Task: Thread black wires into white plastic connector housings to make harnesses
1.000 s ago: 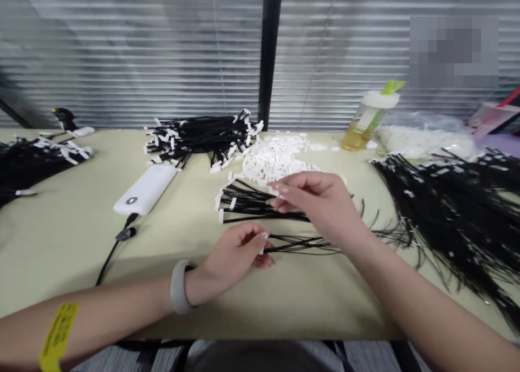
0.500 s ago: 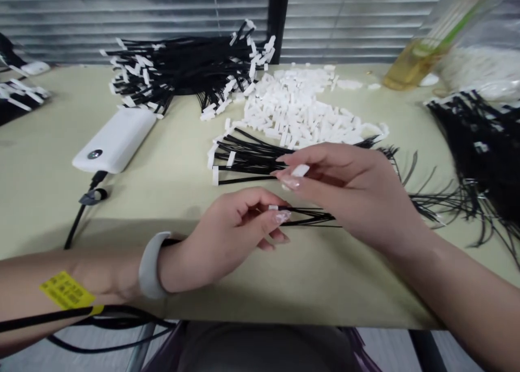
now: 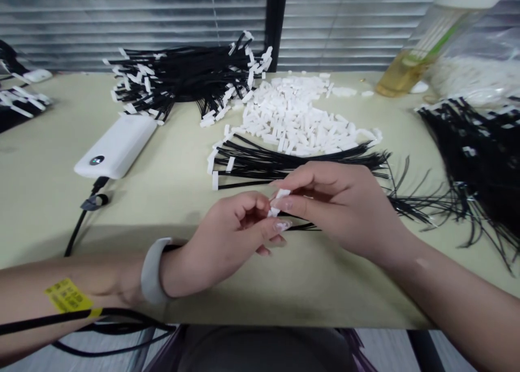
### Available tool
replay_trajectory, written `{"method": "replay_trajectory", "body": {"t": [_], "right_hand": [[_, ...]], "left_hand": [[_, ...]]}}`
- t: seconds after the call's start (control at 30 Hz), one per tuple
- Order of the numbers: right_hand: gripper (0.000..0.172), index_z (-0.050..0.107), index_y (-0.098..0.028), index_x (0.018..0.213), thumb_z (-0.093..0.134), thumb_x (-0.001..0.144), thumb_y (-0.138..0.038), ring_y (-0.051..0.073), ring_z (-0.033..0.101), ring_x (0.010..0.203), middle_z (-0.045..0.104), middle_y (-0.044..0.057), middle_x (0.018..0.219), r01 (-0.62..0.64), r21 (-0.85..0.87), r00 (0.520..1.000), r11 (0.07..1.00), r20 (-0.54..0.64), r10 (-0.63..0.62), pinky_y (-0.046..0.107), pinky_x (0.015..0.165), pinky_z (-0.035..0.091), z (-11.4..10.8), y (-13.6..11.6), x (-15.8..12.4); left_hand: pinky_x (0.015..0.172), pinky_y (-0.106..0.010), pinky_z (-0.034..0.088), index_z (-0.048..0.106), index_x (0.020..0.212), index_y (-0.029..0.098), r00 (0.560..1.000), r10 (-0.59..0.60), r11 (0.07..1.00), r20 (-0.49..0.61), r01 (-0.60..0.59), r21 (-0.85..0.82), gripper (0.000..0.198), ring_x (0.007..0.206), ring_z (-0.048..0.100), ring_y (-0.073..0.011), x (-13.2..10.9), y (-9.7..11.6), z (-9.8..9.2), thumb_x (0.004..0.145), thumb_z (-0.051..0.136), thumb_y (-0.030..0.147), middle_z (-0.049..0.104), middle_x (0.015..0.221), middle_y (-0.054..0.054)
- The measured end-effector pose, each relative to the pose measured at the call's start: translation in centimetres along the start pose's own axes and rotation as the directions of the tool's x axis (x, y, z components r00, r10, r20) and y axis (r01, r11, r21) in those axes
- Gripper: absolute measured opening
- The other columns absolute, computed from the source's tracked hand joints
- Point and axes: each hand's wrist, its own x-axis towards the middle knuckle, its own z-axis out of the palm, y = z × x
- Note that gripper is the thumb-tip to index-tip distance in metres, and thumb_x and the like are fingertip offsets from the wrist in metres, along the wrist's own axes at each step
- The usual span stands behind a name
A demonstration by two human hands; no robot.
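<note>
We seem to be in an assembly workshop, perhaps within an office: slatted blinds [image 3: 134,9] hang behind our pale worktable [image 3: 309,285], which carries piled black cables [image 3: 190,71] with white ends, a mound of loose white pieces [image 3: 292,112] and, rightward, more black wires [image 3: 483,166].

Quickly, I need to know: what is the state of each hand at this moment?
Left hand: closed, holding thin black wires near one end.
Right hand: closed, pinching a small white piece.
</note>
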Motion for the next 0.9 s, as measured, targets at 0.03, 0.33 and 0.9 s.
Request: {"method": "replay_trajectory", "body": {"t": [0.03, 0.33, 0.9], "right_hand": [[0.009, 0.064, -0.018, 0.074, 0.063, 0.073, -0.027, 0.008, 0.061, 0.067, 0.066, -0.002, 0.075, 0.007, -0.017, 1.0, 1.0, 0.004, -0.007, 0.016, 0.058, 0.049, 0.0, 0.0, 0.0], [0.008, 0.064, -0.017, 0.076, 0.062, 0.073, -0.024, 0.01, 0.061, 0.063, 0.065, -0.001, 0.071, -0.061, 0.087, 0.998, 0.994, 0.011, 0.06, 0.019, 0.054, 0.049, 0.6, 0.2, -0.1], [0.013, 0.063, -0.017, 0.077, 0.068, 0.066, -0.023, 0.006, 0.054, 0.046, 0.06, -0.003, 0.059, -0.15, 0.297, 0.975, 0.943, -0.112, 0.19, 0.017, 0.043, 0.047, 1.3, 0.9, -0.1]], "left_hand": [[0.048, -0.016, 0.052, 0.053, 0.078, 0.015, 1.0, 0.003, 1.0, 0.004, -0.003, 0.0, 0.01, 0.062, 0.061, -0.0093, 0.0, 0.0, 0.0, 0.075, 0.058, 0.023, 0.056, 0.069, 0.003], [0.052, -0.019, 0.046, 0.051, 0.078, 0.015, 0.993, 0.097, 0.985, 0.068, -0.106, 0.136, 0.011, 0.059, 0.055, -0.0082, 0.3, 0.3, -0.7, 0.08, 0.053, 0.027, 0.056, 0.067, 0.003], [0.057, -0.018, 0.045, 0.055, 0.075, 0.016, 0.979, 0.204, 0.941, -0.007, -0.194, 0.276, 0.012, 0.061, 0.054, -0.0085, 0.9, 0.5, -1.3, 0.08, 0.052, 0.026, 0.059, 0.068, 0.002]]}}
